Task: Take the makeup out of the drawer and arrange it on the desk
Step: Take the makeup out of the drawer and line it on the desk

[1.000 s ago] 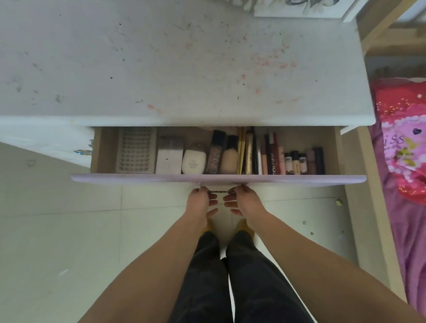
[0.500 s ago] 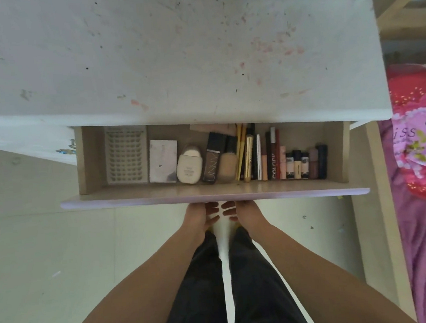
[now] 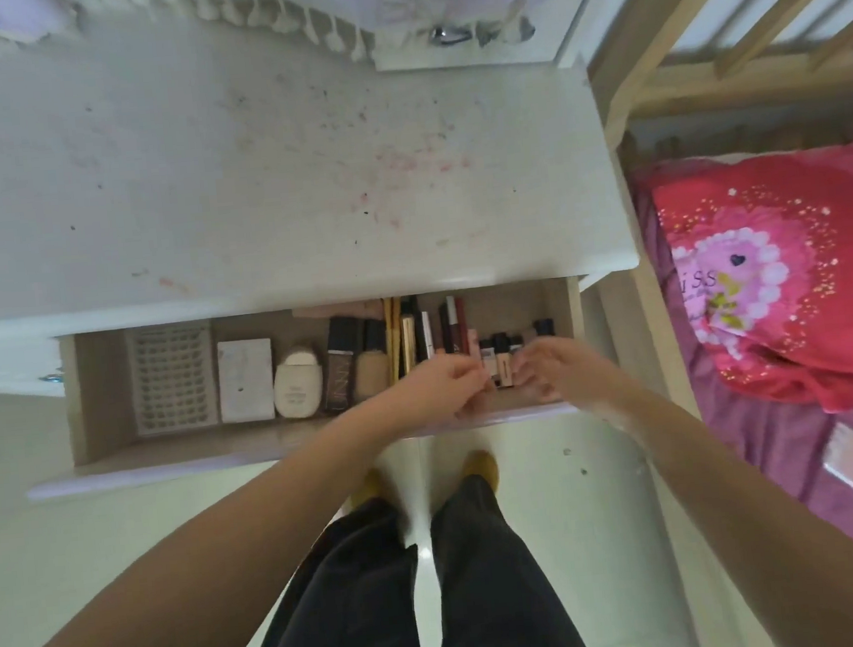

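White and stained with pink and dark specks, the desk top (image 3: pixel 247 184) fills the upper view, with a red pillow (image 3: pixel 782 282) on a purple bed to its right. Beneath the desk edge the drawer (image 3: pixel 101 403) stands pulled out. Inside, left to right, lie a gridded tray (image 3: pixel 171 379), a white box (image 3: pixel 245 380), a cream compact bottle (image 3: pixel 297 386), two foundation bottles (image 3: pixel 353 365), upright pencils and lipsticks (image 3: pixel 430 333), and small concealer tubes (image 3: pixel 501 360). Both hands reach into the right part: the left hand (image 3: pixel 445 383) curls its fingers at the tubes, the right hand (image 3: pixel 554 363) likewise; whether either actually grips one I cannot tell
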Demonstrator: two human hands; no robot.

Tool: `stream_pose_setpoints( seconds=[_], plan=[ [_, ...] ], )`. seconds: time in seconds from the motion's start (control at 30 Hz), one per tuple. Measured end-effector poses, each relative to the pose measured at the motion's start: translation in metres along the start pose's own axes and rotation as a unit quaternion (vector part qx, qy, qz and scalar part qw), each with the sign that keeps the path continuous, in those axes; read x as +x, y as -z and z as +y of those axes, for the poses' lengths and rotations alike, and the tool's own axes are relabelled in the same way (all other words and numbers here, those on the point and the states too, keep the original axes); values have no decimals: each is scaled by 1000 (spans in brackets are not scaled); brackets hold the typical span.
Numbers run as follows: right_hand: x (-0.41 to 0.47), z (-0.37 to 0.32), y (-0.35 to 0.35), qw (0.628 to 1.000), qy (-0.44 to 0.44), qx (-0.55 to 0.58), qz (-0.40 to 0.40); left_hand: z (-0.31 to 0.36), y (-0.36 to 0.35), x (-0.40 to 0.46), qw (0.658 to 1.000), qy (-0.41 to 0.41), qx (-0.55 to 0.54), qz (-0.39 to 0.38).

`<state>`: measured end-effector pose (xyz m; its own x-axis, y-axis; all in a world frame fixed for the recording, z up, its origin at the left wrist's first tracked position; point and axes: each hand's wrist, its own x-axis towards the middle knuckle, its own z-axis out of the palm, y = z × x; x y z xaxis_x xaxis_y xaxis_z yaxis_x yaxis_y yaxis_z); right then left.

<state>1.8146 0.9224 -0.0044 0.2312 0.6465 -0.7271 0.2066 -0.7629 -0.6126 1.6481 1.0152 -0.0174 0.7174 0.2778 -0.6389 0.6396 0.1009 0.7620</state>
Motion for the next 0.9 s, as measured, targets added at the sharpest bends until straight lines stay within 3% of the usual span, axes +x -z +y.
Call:
stream_pose_setpoints(
  seconds=[0.07,0.13,0.27,0.43,0.57,0.73,0.9],
  plan=[
    [25,6,13,987,23,-136,82,11,-7,33,994,-10,53,95],
    [51,14,15,953,28,-283,108,12,-16,63,977,-13,136,161],
    [86,23,8,914,45,-399,51,1,-33,108,933,25,326,151],
    [98,34,9,877,93,-471,-1,-8,-52,121,889,32,423,171],
    [92,40,11,882,134,-452,8,-7,-54,118,890,17,396,225],
    [78,45,18,897,203,-392,-2,-8,-54,103,944,9,221,245],
    [60,33,36,917,251,-310,7,9,-41,77,963,-28,117,243]
  ],
)
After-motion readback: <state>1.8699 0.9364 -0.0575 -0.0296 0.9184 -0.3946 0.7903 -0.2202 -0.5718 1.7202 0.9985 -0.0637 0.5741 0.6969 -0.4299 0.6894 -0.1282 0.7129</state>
